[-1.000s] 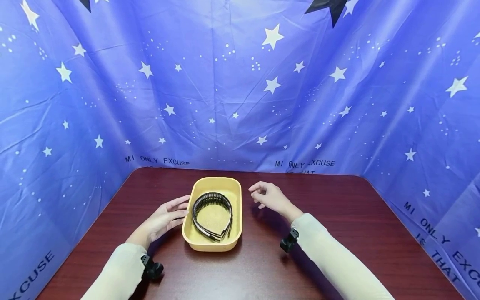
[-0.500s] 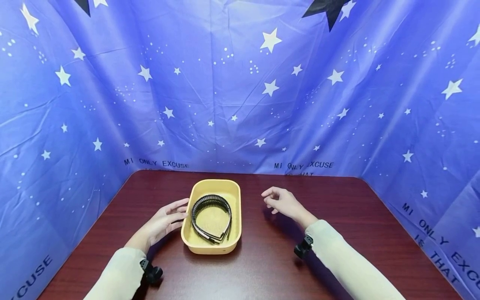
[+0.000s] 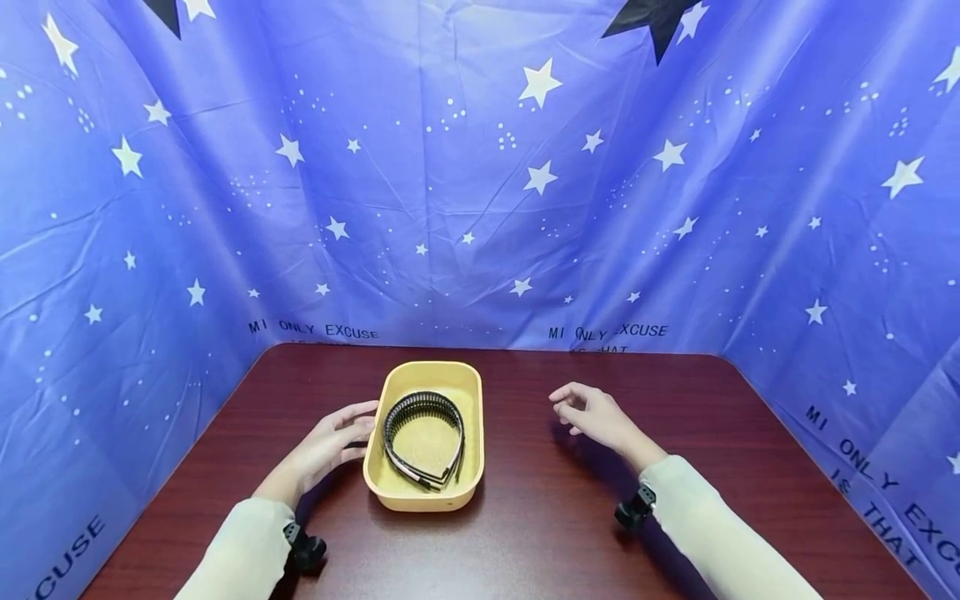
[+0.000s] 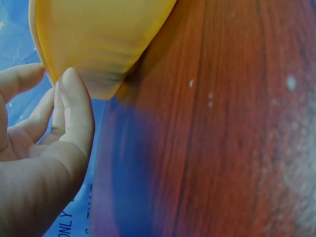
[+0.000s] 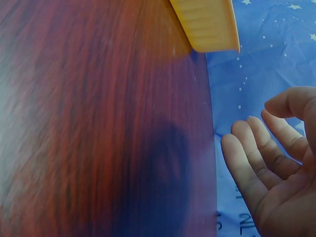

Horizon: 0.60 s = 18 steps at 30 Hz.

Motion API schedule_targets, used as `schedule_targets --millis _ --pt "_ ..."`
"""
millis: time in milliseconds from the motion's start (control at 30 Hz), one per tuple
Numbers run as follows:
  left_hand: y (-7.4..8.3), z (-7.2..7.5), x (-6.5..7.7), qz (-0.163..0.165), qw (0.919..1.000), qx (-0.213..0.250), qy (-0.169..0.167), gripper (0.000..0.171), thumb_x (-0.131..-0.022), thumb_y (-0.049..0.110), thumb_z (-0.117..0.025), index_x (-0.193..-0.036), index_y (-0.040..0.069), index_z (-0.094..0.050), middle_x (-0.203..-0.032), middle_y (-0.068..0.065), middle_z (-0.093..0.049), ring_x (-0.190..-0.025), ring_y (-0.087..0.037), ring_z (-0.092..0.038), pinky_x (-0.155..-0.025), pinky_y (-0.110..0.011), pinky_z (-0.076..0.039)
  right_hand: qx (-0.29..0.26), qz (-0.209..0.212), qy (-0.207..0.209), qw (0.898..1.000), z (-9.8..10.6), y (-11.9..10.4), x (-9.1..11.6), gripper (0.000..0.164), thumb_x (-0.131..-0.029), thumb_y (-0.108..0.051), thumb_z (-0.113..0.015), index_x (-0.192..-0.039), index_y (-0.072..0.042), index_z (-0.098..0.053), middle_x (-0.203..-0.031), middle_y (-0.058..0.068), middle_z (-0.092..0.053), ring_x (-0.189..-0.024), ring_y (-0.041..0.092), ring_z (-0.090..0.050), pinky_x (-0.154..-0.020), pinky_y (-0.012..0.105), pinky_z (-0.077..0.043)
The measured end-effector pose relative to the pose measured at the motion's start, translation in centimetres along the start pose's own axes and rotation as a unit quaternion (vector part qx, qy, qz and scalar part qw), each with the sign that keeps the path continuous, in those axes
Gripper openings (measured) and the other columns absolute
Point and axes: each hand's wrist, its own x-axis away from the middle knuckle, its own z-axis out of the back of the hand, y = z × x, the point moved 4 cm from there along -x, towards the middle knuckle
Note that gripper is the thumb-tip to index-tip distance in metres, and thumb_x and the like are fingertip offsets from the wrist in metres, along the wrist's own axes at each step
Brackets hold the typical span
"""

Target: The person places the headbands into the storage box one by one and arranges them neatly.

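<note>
A yellow rectangular plastic bin (image 3: 420, 503) stands on the table, left of its middle. Inside lie black toothed headbands (image 3: 423, 403), nested in one loop with their ends toward me; how many cannot be told. My left hand (image 3: 326, 446) is at the bin's left side, its loosely extended fingertips against the wall. In the left wrist view, fingers of that hand (image 4: 59, 133) meet the bin's edge (image 4: 108, 39). To the right of the bin, apart from it, my right hand (image 3: 600, 421) hovers over the table with loosely bent fingers, holding nothing.
The dark red wooden table (image 3: 517, 550) reaches back to a blue star-printed curtain (image 3: 480, 167), which also hangs along the left and right sides. Each wrist carries a small black camera, such as the right wrist's camera (image 3: 636, 507).
My right hand has moved right and slightly toward me, away from the bin. My left hand stays at the bin's left side, and the headbands lie as before.
</note>
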Motion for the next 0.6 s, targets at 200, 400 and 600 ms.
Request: schedule_targets --millis 200,400,600 --pt "0.6 0.1 -0.1 -0.024 0.9949 -0.09 0.039 0.049 -0.103 0.012 -0.054 -0.147 -0.005 -0.04 -0.127 -0.023 -0.059 -0.105 -0.012 -0.062 -0.089 -0.036 -0.054 0.073 0.024 0.031 0.997 1.3 0.6 1.0 0.019 -0.093 -0.008 -0.065 -0.111 -0.002 -0.068 -0.091 0.008 -0.07 -0.08 0.024 -0.066 -0.069 0.029 -0.055" --pt "1.9 0.0 -0.2 -0.073 0.9719 -0.209 0.08 0.041 -0.101 0.014 -0.06 -0.139 0.001 -0.054 -0.116 -0.018 -0.066 -0.102 -0.018 -0.061 -0.083 -0.035 -0.052 0.141 0.053 0.054 0.987 2.4 1.0 1.9 0.015 -0.093 -0.013 -0.068 -0.107 -0.01 -0.071 -0.088 -0.007 -0.068 -0.081 0.011 -0.06 -0.074 0.031 -0.049" --pt "2.4 0.0 -0.3 -0.128 0.9325 -0.32 0.108 0.036 -0.096 0.008 -0.064 -0.132 0.003 -0.061 -0.111 -0.011 -0.068 -0.106 -0.027 -0.063 -0.094 -0.04 -0.049 0.192 0.091 0.069 0.975 3.4 1.3 2.4 0.017 -0.092 -0.013 -0.069 -0.108 -0.007 -0.071 -0.097 -0.002 -0.069 -0.084 0.017 -0.059 -0.074 0.036 -0.05"
